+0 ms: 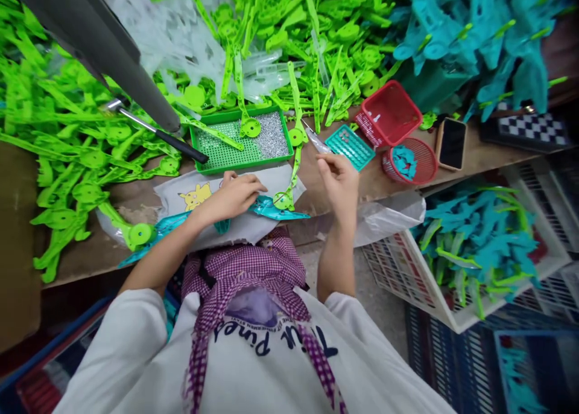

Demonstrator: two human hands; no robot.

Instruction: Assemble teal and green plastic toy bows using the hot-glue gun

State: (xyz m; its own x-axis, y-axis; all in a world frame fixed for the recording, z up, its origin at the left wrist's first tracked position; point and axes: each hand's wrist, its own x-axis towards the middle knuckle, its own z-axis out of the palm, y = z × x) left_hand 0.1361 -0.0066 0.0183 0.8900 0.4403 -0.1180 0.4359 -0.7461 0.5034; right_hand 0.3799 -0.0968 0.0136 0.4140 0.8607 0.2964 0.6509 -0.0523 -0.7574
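Note:
My left hand (235,195) lies over a long teal plastic part (266,207) on a grey printed cloth (174,189), its fingers bent down onto the part. A lime-green plastic arm with a round disc (284,201) lies at the right end of that teal part. To the right, my right hand (338,175) is raised above the table edge, thumb and fingertips pinched together. What it pinches is too small or hidden to make out. Just beyond those fingertips shows a thin pointed metal tool (315,137); whether the hand touches it I cannot tell.
A green tray (199,160) holds small metal pieces. Beside it are a hammer (158,130), a teal tray (348,151), red baskets (392,113) and a phone (451,143). Lime-green parts (90,118) heap behind; a grey post (149,88) rises left. A white crate (434,293) stands right.

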